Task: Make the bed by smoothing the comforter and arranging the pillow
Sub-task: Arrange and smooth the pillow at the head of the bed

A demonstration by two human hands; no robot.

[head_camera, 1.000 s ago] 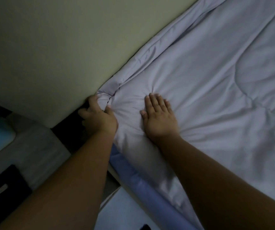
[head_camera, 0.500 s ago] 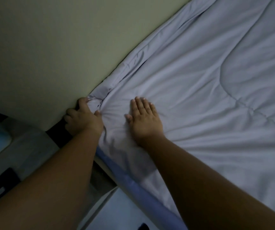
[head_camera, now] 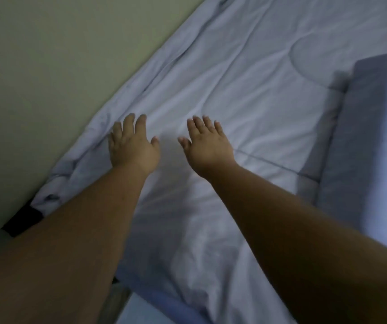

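Observation:
The pale lavender-grey comforter (head_camera: 246, 85) covers the bed, its left edge bunched along the wall. My left hand (head_camera: 133, 143) lies flat with fingers spread on the comforter close to that bunched edge. My right hand (head_camera: 207, 146) rests flat beside it, fingers apart, palm down on the fabric. Neither hand holds anything. At the right a grey mattress side (head_camera: 356, 141) shows beyond the comforter's edge. No pillow is in view.
A plain greenish wall (head_camera: 54, 66) runs along the bed's left side. A dark gap (head_camera: 23, 218) sits at the comforter's lower left corner. A blue sheet edge (head_camera: 174, 305) shows below the comforter at the bottom.
My left hand has let go of the comforter's corner and now lies open on top. Both hands have slid further up the bed, and the view has shifted right.

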